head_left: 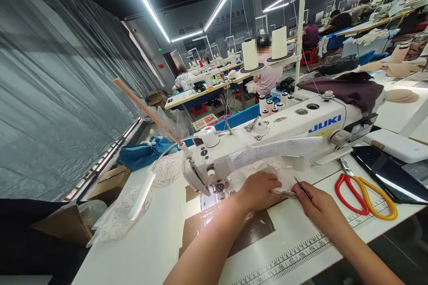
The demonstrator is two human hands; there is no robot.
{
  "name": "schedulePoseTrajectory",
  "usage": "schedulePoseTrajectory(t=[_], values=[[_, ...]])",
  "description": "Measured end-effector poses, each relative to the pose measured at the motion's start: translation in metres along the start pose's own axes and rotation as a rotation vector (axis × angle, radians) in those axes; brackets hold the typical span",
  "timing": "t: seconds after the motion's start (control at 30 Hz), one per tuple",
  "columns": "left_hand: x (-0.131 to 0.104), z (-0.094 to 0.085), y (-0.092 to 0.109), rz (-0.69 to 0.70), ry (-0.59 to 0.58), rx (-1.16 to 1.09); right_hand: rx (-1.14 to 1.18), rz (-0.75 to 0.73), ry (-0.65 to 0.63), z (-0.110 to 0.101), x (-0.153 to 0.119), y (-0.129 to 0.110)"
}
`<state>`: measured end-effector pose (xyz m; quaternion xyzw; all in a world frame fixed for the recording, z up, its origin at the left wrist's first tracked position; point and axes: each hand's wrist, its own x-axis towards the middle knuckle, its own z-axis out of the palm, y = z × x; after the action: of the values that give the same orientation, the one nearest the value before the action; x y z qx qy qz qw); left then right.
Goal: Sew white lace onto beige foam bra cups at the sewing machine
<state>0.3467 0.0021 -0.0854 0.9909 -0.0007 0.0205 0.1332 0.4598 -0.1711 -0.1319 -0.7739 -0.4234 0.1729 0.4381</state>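
My left hand (259, 190) is closed on a piece of thin white fabric (284, 179), to the right of the sewing machine's needle area (219, 189). The fingers are bent over the cloth, and part of it is hidden beneath them. My right hand (313, 205) pinches the fabric's right edge between thumb and fingers. It also holds a slim dark pointed tool (303, 189), whose tip points up and left; its exact kind is not clear. Behind both hands runs the white JUKI sewing machine (287, 124), with a paper strip (277, 149) along its arm.
Red-and-yellow-handled scissors (354, 182) and a dark phone-like slab (388, 173) lie right. A ruler strip (290, 260) follows the front edge. White lacy bundles (123, 205) sit left, near a lit lamp (142, 196). Thread cones (250, 55) stand behind; other people work farther back.
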Motion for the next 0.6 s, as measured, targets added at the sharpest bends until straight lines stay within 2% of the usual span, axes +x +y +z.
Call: schedulePoseTrajectory(t=[0.13, 0.3, 0.4, 0.6], values=[[-0.008, -0.001, -0.002, -0.034, 0.02, -0.019, -0.008, -0.008, -0.026, 0.002, 0.0, 0.0], [-0.009, 0.01, 0.007, -0.068, 0.054, -0.009, -0.021, -0.024, -0.021, 0.001, -0.002, -0.001], [-0.01, 0.014, 0.011, -0.1, 0.089, -0.082, -0.024, -0.053, -0.011, 0.0, -0.003, -0.002], [-0.014, 0.009, 0.007, -0.175, 0.202, -0.227, -0.071, -0.076, 0.007, 0.003, -0.004, -0.004]])
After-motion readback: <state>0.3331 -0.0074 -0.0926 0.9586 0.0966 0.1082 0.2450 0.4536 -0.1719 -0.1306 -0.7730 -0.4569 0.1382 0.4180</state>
